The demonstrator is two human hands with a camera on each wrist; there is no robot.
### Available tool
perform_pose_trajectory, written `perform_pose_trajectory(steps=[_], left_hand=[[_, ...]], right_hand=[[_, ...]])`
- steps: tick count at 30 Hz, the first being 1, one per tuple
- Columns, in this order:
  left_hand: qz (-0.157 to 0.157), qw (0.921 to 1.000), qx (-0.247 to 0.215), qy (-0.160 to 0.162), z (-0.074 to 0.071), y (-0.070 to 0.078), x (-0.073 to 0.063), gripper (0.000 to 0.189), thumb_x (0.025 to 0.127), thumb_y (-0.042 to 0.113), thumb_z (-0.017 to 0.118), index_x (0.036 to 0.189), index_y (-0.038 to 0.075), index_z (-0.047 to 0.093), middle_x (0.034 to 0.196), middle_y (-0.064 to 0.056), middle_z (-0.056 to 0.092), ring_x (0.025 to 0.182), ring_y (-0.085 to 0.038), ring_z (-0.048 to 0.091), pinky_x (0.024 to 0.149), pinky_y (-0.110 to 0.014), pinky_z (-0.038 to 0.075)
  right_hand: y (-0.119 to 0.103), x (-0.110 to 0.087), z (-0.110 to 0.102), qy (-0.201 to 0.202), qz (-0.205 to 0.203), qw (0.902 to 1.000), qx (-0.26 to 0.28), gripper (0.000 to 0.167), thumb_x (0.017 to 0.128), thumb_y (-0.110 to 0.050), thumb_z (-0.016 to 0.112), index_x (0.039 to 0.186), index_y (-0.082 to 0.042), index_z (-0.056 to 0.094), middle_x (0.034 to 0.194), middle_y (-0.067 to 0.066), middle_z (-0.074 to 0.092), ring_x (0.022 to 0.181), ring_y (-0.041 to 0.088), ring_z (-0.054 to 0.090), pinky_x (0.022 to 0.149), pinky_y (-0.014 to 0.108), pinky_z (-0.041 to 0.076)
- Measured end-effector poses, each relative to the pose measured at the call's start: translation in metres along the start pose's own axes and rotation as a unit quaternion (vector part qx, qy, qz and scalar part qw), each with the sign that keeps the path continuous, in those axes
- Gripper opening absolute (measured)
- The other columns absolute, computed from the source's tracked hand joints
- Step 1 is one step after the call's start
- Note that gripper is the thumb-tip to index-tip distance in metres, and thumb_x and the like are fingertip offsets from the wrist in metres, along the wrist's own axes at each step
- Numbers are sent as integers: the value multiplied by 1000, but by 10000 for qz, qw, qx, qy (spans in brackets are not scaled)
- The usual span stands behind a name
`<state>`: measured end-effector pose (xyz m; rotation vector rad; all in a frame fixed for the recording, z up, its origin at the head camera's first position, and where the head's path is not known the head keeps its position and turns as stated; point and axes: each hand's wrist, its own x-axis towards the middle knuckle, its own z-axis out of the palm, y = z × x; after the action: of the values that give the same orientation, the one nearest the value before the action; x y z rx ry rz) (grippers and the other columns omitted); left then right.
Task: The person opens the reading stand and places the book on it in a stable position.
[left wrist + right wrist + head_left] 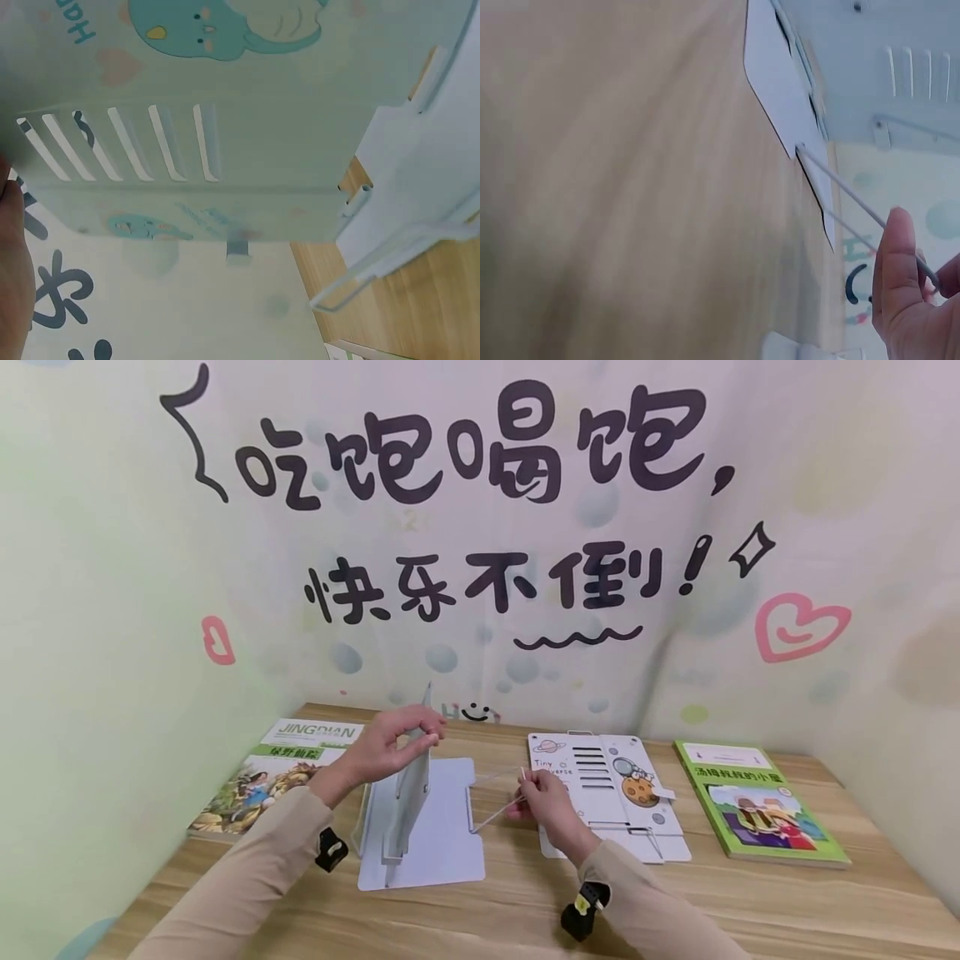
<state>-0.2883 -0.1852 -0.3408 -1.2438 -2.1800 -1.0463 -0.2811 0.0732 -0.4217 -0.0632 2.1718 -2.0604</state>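
Right fingers [898,251] are pinching a thin, pale wire loop [840,185] on a smooth, pale-green, slotted panel stand [412,793]; left fingers [423,718] grip its upright panel [285,142]. Flat white base [450,852] sits on the wood-grain counter [510,902]. Just right: a white slotted planet-print stand [615,802] reading "Tiny", then a green paperback [757,802], 汤姆叔叔的小屋. Far left, an illustrated paperback [262,785] says JINGDIAN, 绿野仙踪.

"What colours do we see by our left hand [393,743]?"

"In its grip, a pale-green panel [277,142] with a blue cartoon animal [180,30] and a pink heart [118,67]; below, a white base [453,827]."

"And our right hand [553,806]?"

"We find whitish wire [840,184] in its grip; beside it, a white bookstand [613,806] with an orange planet [641,792]; beneath, a brown wood-grained table [517,910]."
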Motion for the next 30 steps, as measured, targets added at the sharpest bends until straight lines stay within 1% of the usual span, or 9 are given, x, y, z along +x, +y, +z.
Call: perform_pose_trajectory(steps=[5,8,11,13,18,21,23,26,30], left_hand=[[-226,9997,-129,-46,-7,3,-1,16,86,-5,59,87,10,64,99,-8,70,105,-27,62,94,-35,48],[-294,9994,-193,-57,-10,6,0,16,86,-4,59,87,11,64,100,-8,70,105,-26,62,96,-33,47],[-320,9992,-219,-77,-13,8,0,17,86,-5,58,85,11,64,99,-8,70,105,-27,62,97,-32,46],[-334,9992,-223,-85,-13,8,-1,17,86,-5,58,85,11,64,97,-7,70,105,-27,62,97,-32,46],[-325,9992,-201,-98,-13,7,-1,17,86,-5,58,83,11,63,94,-6,70,104,-27,63,96,-33,47],[-259,9994,-209,-108,-13,6,-1,16,85,-6,59,82,9,62,92,-5,70,103,-28,63,96,-31,47],[-188,9996,-193,-111,-12,6,0,16,84,-7,59,81,9,61,91,-5,70,102,-28,63,95,-31,47],[-89,9998,-132,-136,-11,7,2,15,84,-7,59,81,8,61,90,-6,69,100,-27,63,94,-31,48],[10,9998,-84,-177,-7,7,4,16,83,-7,59,81,8,61,89,-7,69,97,-27,63,93,-33,49]], right_hand=[[3,-18,5,103,-113,9993,352,18,96,0,38,107,14,40,83,11,53,59,9,59,59,24,55],[1,-26,13,121,-251,9987,434,18,97,-3,38,108,12,39,81,7,53,60,8,59,58,24,54],[-3,-29,22,23,-530,9978,410,22,98,-7,41,111,11,40,80,4,54,61,8,57,58,24,53],[-4,-29,29,-114,-769,9965,298,23,98,-9,43,111,10,42,81,6,55,64,10,56,59,24,52],[-2,-25,37,-739,-1275,9886,-313,20,96,-8,51,104,10,51,83,18,57,69,11,54,62,22,50],[4,-23,36,-1258,-1493,9764,-919,14,91,-3,57,97,10,57,86,20,61,71,8,54,63,19,51],[8,-22,34,-1493,-1596,9667,-1329,8,88,2,60,92,8,59,87,20,63,70,7,55,63,18,51],[12,-19,33,-1636,-1605,9586,-1689,3,85,7,60,88,7,60,85,19,64,70,9,58,62,22,54],[13,-16,36,-1624,-1462,9570,-1908,4,84,5,63,82,2,61,76,11,64,66,9,59,60,25,55]])
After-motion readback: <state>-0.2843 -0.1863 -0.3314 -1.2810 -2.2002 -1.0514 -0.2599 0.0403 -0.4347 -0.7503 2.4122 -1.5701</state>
